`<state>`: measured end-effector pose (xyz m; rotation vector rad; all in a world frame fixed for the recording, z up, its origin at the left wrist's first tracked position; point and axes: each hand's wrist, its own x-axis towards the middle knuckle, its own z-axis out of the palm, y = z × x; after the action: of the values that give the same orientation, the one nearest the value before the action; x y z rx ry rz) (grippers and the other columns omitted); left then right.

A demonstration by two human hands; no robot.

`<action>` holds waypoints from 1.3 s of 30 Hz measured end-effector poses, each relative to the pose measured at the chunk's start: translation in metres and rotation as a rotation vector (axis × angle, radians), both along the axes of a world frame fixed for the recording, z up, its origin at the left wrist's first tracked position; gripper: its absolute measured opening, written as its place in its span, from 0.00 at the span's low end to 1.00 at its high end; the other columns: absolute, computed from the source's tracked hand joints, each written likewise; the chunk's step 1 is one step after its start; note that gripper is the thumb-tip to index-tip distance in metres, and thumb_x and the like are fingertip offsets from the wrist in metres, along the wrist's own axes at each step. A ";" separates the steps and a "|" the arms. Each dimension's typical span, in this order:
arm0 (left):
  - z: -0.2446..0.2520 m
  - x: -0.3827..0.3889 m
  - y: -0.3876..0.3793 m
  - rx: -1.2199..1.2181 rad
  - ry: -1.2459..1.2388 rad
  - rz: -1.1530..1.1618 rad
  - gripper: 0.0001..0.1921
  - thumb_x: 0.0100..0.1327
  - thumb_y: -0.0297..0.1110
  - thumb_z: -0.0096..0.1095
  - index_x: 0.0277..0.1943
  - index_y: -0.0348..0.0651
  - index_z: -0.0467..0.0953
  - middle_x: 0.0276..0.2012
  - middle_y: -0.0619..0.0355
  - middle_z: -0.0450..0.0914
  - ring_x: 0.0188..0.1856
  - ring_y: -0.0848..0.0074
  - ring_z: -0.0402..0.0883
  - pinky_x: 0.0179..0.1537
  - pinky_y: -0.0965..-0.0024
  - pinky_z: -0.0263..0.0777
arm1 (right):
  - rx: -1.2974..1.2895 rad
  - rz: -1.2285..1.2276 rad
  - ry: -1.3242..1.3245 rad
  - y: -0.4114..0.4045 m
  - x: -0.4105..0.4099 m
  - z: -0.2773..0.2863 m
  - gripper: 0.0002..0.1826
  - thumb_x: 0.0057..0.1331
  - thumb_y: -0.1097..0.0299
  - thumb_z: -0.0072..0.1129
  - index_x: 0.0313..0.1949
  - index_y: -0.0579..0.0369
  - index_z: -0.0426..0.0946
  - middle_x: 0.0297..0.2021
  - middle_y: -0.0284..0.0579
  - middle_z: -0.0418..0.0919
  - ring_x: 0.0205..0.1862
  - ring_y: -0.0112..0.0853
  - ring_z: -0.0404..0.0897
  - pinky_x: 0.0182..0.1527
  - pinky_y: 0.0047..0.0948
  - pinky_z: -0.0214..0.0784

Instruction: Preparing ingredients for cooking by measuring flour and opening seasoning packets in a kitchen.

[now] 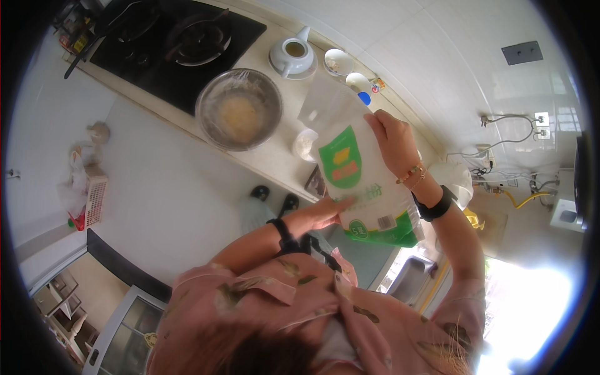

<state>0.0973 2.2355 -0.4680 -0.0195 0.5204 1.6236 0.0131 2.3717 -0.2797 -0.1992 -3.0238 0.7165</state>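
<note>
Both my hands hold a large white and green plastic flour bag [363, 187], tilted over the counter's near side. My right hand [393, 138] grips its upper right edge, thumb on the front face. Lower down, my left hand [326, 213] clasps the left edge, its fingers partly hidden behind the bag. The bag's translucent top end points toward the wall. To its left, a round metal bowl [206, 108] contains a pale yellowish mass. A small white bowl [304, 145] with white contents is partly covered by the bag.
Behind the metal bowl are a black gas hob [164, 47] and a white teapot [281, 57] on a saucer. Two white bowls [338, 61] stand along the wall near a blue round object [364, 98]. Cables [497, 140] hang at right, above a sink [412, 280].
</note>
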 end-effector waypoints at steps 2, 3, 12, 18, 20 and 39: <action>-0.001 0.000 0.001 -0.008 -0.037 -0.006 0.20 0.70 0.41 0.51 0.59 0.40 0.66 0.54 0.55 0.75 0.54 0.70 0.76 0.52 0.64 0.77 | 0.006 0.009 -0.006 -0.002 -0.001 0.000 0.11 0.68 0.64 0.52 0.33 0.61 0.73 0.24 0.60 0.75 0.29 0.56 0.74 0.30 0.43 0.66; 0.000 0.000 0.001 -0.007 -0.037 -0.006 0.20 0.70 0.41 0.51 0.59 0.40 0.66 0.54 0.55 0.75 0.54 0.70 0.76 0.52 0.64 0.77 | 0.007 0.008 -0.011 -0.002 -0.001 0.000 0.11 0.68 0.64 0.52 0.33 0.61 0.73 0.25 0.60 0.75 0.29 0.56 0.74 0.30 0.43 0.66; 0.007 -0.001 0.001 -0.021 -0.033 -0.025 0.20 0.70 0.39 0.51 0.60 0.39 0.65 0.56 0.53 0.74 0.54 0.69 0.76 0.52 0.63 0.77 | 0.006 0.021 0.060 0.001 -0.004 -0.003 0.14 0.68 0.66 0.53 0.28 0.64 0.70 0.20 0.59 0.70 0.22 0.51 0.67 0.26 0.38 0.62; 0.002 0.001 0.001 0.023 -0.023 0.006 0.20 0.70 0.38 0.50 0.60 0.38 0.64 0.56 0.52 0.73 0.54 0.67 0.76 0.51 0.61 0.78 | 0.027 0.009 0.008 0.000 -0.003 0.003 0.13 0.68 0.64 0.52 0.31 0.62 0.72 0.23 0.61 0.73 0.27 0.56 0.72 0.28 0.43 0.65; 0.006 0.000 0.000 0.024 -0.016 0.013 0.20 0.70 0.38 0.51 0.60 0.38 0.64 0.56 0.52 0.73 0.55 0.67 0.76 0.50 0.62 0.79 | 0.012 0.015 0.011 0.001 -0.002 0.004 0.13 0.68 0.64 0.52 0.31 0.62 0.72 0.23 0.61 0.73 0.27 0.56 0.72 0.28 0.42 0.65; 0.016 0.000 -0.001 0.090 0.166 -0.192 0.34 0.60 0.50 0.66 0.64 0.44 0.61 0.55 0.56 0.73 0.53 0.70 0.76 0.48 0.62 0.78 | -0.011 -0.225 0.149 0.029 0.088 0.017 0.09 0.67 0.70 0.53 0.29 0.61 0.69 0.20 0.55 0.71 0.22 0.50 0.71 0.26 0.37 0.63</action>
<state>0.0975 2.2344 -0.4520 0.2273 0.5588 1.4661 0.1012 2.4008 -0.2631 -0.4565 -2.7976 0.6950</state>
